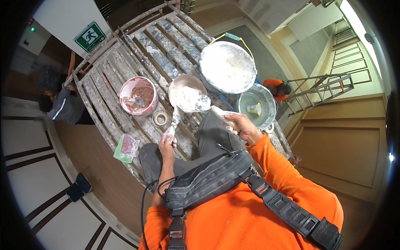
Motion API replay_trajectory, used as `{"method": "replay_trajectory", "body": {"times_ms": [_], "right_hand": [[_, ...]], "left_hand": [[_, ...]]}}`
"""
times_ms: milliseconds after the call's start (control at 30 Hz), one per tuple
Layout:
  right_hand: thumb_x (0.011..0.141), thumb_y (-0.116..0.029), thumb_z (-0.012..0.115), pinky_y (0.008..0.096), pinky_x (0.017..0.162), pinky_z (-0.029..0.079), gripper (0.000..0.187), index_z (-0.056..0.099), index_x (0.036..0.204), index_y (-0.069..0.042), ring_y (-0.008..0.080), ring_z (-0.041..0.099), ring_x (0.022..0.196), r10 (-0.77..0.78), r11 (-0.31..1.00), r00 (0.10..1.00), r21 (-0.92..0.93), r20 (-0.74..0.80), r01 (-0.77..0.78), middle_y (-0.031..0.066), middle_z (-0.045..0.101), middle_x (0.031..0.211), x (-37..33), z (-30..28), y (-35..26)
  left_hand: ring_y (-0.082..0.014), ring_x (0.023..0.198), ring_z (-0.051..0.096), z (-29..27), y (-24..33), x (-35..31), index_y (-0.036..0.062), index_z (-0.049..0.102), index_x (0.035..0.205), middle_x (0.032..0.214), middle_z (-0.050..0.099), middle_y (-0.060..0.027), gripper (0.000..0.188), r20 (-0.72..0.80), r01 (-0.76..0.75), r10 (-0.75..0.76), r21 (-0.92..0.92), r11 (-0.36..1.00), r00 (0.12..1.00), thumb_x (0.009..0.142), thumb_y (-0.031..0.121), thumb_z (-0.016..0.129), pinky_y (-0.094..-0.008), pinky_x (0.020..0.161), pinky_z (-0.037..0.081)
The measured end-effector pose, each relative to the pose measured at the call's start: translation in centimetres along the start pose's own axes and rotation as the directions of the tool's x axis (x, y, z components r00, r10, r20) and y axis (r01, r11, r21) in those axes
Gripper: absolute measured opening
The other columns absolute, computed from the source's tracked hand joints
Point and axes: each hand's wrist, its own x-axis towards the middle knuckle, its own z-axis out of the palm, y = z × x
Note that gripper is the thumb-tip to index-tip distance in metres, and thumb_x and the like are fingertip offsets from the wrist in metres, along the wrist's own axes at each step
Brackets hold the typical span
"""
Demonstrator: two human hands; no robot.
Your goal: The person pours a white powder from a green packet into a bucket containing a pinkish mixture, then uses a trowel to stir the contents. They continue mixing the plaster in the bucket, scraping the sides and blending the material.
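My left hand [167, 143] is closed around the handle of a white-smeared putty knife [177, 115], its blade end against the near rim of a round bowl [177, 81]. White paste [186, 96] lies in the bowl. My right hand [246, 128] grips the pale handle of a second putty knife [203, 103]; its coated blade is over the bowl's right side. Just beyond stands a large bucket of white powder or paste [228, 66]. Right of the bowl, a bucket of water [270, 119] has a yellow-and-white cup [255, 109] in it.
I sit on a splattered slatted platform [171, 43] with railings. A red-rimmed tub [138, 82], a tape roll [160, 118] and a green sheet with a pinkish pad [126, 148] lie left. Two people work below left, another [275, 88] right beside a stepladder [318, 91].
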Motion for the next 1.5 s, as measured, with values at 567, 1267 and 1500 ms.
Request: {"method": "replay_trajectory", "body": {"times_ms": [567, 1267, 1500], "right_hand": [[0.091, -0.029, 0.067, 0.0389, 0.051, 0.048, 0.035, 0.071, 0.111, -0.001, 0.0240, 0.062, 0.057, -0.377, 0.393, 0.915, -0.919, -0.141, 0.020, 0.0141, 0.063, 0.078, 8.0, 4.5, -0.6], [0.086, -0.015, 0.070, 0.0426, 0.079, 0.053, 0.042, 0.064, 0.127, -0.015, 0.0357, 0.065, 0.092, -0.848, -0.044, 0.477, -0.927, 0.232, 0.373, 0.0140, 0.062, 0.104, -1.6, 3.7, -2.2], [0.087, -0.020, 0.066, 0.0442, 0.092, 0.050, 0.046, 0.061, 0.133, -0.013, 0.0355, 0.064, 0.106, -0.893, 0.031, 0.451, -0.999, -0.011, 0.037, 0.0182, 0.064, 0.114, 3.5, -2.2, -6.5]], "left_hand": [[-0.0069, 0.058, 0.050, 0.7, 0.7, -0.6, 0.0023, 0.060, 0.133, 0.073, 0.058, 0.0002, 0.037, -0.023, 0.031, -0.031, -0.012, 0.999, 0.999, 0.098, 0.013, 0.056, -0.0228, 0.050, 0.037], [-0.0075, 0.057, 0.051, 0.9, 0.2, -0.4, -0.0008, 0.060, 0.129, 0.072, 0.058, -0.0019, 0.036, 0.016, -0.053, 0.053, 0.019, 0.998, 0.998, 0.101, 0.021, 0.053, -0.0227, 0.050, 0.039], [-0.0090, 0.051, 0.049, 3.4, -0.4, -1.3, 0.0046, 0.059, 0.106, 0.068, 0.057, -0.0023, 0.030, 0.037, 0.063, -0.062, -0.038, 0.997, 0.997, 0.105, 0.034, 0.050, -0.0235, 0.046, 0.039]]}}
